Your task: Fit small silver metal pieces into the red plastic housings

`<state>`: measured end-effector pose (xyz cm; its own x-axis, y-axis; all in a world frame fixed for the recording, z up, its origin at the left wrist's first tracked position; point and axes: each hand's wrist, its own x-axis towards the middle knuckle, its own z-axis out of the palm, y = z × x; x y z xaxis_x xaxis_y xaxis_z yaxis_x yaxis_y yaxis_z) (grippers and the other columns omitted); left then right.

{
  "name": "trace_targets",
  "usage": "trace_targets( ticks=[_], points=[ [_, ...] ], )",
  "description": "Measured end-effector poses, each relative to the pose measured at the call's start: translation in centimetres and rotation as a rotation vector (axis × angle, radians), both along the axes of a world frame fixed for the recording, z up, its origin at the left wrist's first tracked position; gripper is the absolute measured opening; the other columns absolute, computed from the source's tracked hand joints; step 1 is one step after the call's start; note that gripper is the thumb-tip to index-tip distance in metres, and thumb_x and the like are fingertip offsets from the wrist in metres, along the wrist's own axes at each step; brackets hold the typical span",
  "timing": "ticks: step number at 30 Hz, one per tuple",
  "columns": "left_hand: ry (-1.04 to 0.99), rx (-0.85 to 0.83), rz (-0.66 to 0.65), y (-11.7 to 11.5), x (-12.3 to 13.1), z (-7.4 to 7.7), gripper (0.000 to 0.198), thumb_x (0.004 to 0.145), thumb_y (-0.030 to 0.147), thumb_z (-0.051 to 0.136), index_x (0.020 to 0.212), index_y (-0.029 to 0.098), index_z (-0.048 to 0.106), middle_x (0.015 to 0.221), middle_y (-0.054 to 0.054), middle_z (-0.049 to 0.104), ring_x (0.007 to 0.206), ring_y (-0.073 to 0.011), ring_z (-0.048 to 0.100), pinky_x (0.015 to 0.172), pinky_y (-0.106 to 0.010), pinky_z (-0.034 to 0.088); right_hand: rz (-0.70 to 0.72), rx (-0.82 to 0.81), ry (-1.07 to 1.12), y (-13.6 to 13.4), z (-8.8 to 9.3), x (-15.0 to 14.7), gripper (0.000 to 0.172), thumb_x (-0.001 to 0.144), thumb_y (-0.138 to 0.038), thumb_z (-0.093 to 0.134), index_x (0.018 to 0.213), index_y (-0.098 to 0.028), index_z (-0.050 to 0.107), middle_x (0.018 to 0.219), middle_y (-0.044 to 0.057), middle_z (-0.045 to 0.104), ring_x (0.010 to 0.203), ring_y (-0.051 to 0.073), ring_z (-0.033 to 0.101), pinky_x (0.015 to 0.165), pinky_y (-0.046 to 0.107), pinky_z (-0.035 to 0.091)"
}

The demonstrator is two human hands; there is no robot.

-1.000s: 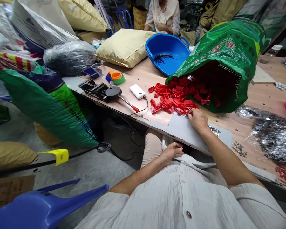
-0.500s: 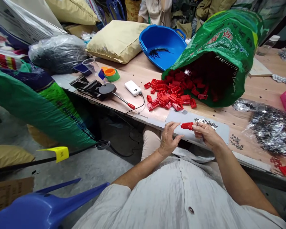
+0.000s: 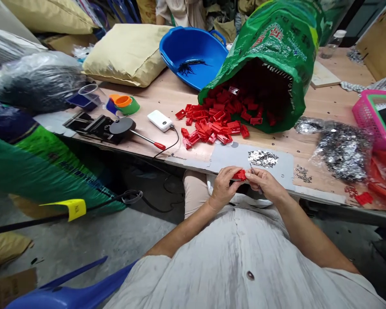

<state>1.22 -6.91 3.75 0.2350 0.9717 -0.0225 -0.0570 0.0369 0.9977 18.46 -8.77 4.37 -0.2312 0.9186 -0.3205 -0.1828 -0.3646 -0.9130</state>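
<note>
A small red plastic part sits between my two hands, close above my lap. My left hand grips it, and the fingertips of my right hand pinch a thin metal piece against its end. Behind my hands lies a grey board on the wooden table, bearing a patch of small silver metal pieces. A heap of red plastic parts spills from the mouth of a green woven sack.
A blue basin holds dark pieces. A white power bank, a black tool with a red handle and tape rolls stand to the left. A bag of silver pieces and a pink basket lie right. A co-worker sits beyond.
My hands have come closer together and lower, and the red part is now gripped between them with the metal piece at its end. The view has tilted, shifting everything leftward.
</note>
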Motion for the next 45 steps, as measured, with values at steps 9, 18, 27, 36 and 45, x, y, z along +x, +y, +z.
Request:
trace_targets(
  ticks=[9,18,27,36,45],
  points=[
    [-0.301,-0.385,-0.100,0.1,0.1,-1.1,0.068,0.074,0.042,0.078,0.133,0.023,0.050,0.106,-0.007,0.067,0.089,-0.0179,0.067,0.075,-0.028,0.054,-0.168,0.351,-0.364,-1.4,-0.3,0.5,0.028,0.088,-0.048,0.060,0.085,-0.021,0.063,0.079,0.000,0.061,0.071,0.013,0.054,0.067,0.027,0.044],
    [-0.366,-0.595,-0.225,0.1,0.1,-0.1,0.052,0.067,0.030,0.085,0.111,0.017,0.059,0.091,-0.004,0.071,0.074,-0.0158,0.071,0.066,-0.026,0.056,-0.069,0.577,-0.718,-3.4,-0.5,2.2,0.019,0.093,-0.036,0.055,0.101,-0.024,0.068,0.094,0.005,0.071,0.084,0.018,0.065,0.078,0.031,0.050],
    [-0.380,-0.529,-0.161,0.6,-0.1,-1.0,0.050,0.065,0.023,0.085,0.104,0.018,0.055,0.099,-0.007,0.074,0.084,-0.0203,0.073,0.073,-0.031,0.057,-0.606,0.281,-1.323,-6.4,-2.9,16.0,0.028,0.087,-0.038,0.056,0.100,-0.019,0.071,0.097,0.009,0.074,0.085,0.025,0.067,0.078,0.037,0.049],
    [-0.349,-0.528,-0.149,0.5,0.4,-1.2,0.052,0.060,0.024,0.088,0.104,0.015,0.061,0.099,-0.009,0.075,0.085,-0.0196,0.073,0.075,-0.029,0.056,-0.533,0.261,-1.568,-5.4,-4.1,18.0,0.024,0.087,-0.034,0.055,0.098,-0.022,0.073,0.100,0.008,0.074,0.087,0.025,0.065,0.075,0.034,0.045],
    [-0.345,-0.521,-0.097,0.4,0.2,-1.1,0.048,0.058,0.022,0.088,0.099,0.015,0.063,0.097,-0.008,0.076,0.085,-0.0184,0.072,0.074,-0.028,0.057,-0.475,0.261,-1.599,-3.5,-4.5,17.8,0.021,0.089,-0.033,0.055,0.095,-0.022,0.071,0.096,0.008,0.072,0.085,0.023,0.062,0.073,0.033,0.042]
  ],
)
